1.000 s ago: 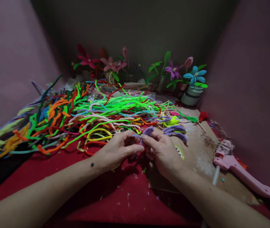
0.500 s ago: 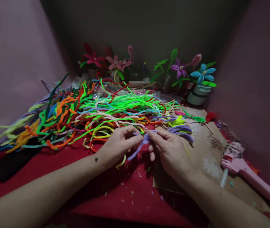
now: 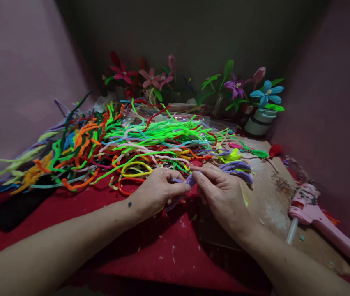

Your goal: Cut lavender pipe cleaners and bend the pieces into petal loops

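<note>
The left hand [image 3: 159, 190] and right hand [image 3: 224, 196] pinch a purple pipe cleaner [image 3: 190, 179] between pressed fingers [image 3: 179, 187] above the table [image 3: 162, 257]; risk judged: this thin piece slips free into the pile [image 3: 150, 142] just beyond the fingers.

The purple pipe cleaner [image 3: 190, 179] is a fuzzy lilac strand, bent over in a small fold at its upper end. It sits near the centre of the scene, pinched between the left hand [image 3: 158, 191] and the right hand [image 3: 224, 196]. Its lower end trails down and to the left into shadow.
</note>
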A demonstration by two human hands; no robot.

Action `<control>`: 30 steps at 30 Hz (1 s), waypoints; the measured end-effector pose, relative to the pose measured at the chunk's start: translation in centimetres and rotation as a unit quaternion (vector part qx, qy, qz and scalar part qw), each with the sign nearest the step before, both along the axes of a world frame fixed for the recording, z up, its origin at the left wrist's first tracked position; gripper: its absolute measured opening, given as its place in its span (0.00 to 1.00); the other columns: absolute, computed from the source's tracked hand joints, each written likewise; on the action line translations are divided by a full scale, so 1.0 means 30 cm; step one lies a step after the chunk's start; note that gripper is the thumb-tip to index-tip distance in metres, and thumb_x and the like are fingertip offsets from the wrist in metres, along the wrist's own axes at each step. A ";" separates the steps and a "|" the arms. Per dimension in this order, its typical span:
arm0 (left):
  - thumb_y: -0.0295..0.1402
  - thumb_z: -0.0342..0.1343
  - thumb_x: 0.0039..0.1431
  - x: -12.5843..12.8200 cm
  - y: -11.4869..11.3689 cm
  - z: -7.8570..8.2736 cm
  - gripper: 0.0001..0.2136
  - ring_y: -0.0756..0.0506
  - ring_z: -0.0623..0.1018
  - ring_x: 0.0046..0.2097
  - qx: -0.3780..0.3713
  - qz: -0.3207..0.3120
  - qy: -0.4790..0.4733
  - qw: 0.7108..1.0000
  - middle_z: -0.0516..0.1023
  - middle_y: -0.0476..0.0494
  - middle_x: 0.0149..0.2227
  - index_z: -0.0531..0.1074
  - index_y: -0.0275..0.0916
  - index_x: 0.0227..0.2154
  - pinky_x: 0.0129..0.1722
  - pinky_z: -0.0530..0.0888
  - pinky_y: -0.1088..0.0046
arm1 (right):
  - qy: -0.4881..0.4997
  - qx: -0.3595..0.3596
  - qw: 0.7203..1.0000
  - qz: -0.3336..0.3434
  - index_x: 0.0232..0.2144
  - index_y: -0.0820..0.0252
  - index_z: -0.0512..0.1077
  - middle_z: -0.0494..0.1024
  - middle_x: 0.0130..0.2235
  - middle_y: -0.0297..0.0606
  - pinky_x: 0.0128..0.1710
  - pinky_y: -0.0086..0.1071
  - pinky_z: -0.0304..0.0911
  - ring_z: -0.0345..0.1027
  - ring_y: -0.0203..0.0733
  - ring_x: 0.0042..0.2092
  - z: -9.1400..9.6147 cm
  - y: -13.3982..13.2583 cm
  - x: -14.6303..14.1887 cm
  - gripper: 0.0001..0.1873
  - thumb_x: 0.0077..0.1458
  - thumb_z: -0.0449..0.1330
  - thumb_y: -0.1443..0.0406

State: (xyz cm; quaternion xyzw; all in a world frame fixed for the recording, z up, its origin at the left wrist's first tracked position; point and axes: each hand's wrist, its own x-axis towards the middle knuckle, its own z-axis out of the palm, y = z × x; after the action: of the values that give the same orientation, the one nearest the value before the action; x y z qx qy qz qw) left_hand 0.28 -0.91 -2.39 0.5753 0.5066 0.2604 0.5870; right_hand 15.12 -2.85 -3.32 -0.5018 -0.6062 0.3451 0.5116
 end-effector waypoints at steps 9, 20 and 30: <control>0.29 0.58 0.38 -0.010 0.013 -0.005 0.08 0.56 0.60 0.14 -0.128 0.017 -0.103 0.986 0.66 0.52 0.12 0.65 0.35 0.13 0.15 0.54 0.79 | -0.077 0.078 0.994 -0.001 0.23 0.60 0.71 0.68 0.23 0.34 0.29 0.30 0.55 0.60 0.35 0.27 0.008 -0.017 0.004 0.11 0.55 0.54 0.67; 0.36 0.61 0.44 -0.035 0.031 -0.007 0.09 0.55 0.62 0.20 0.004 0.002 -0.068 0.998 0.67 0.52 0.18 0.72 0.34 0.25 0.20 0.57 0.78 | 0.073 -0.159 0.984 0.039 0.18 0.59 0.67 0.64 0.14 0.27 0.17 0.26 0.51 0.56 0.31 0.16 0.015 0.007 -0.004 0.12 0.51 0.57 0.62; 0.33 0.59 0.47 -0.036 0.028 0.000 0.06 0.55 0.64 0.21 0.016 -0.010 -0.082 0.996 0.68 0.53 0.21 0.70 0.36 0.28 0.23 0.60 0.78 | 0.157 -0.223 0.960 0.069 0.17 0.58 0.66 0.65 0.14 0.27 0.12 0.25 0.49 0.53 0.29 0.13 -0.012 0.019 -0.012 0.09 0.44 0.59 0.62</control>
State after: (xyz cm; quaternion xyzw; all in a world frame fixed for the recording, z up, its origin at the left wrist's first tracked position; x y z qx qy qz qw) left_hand -0.79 -0.08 -2.40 0.5662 0.4464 0.3086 0.6204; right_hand 14.76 -2.27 -3.69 -0.4999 -0.4592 0.5803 0.4500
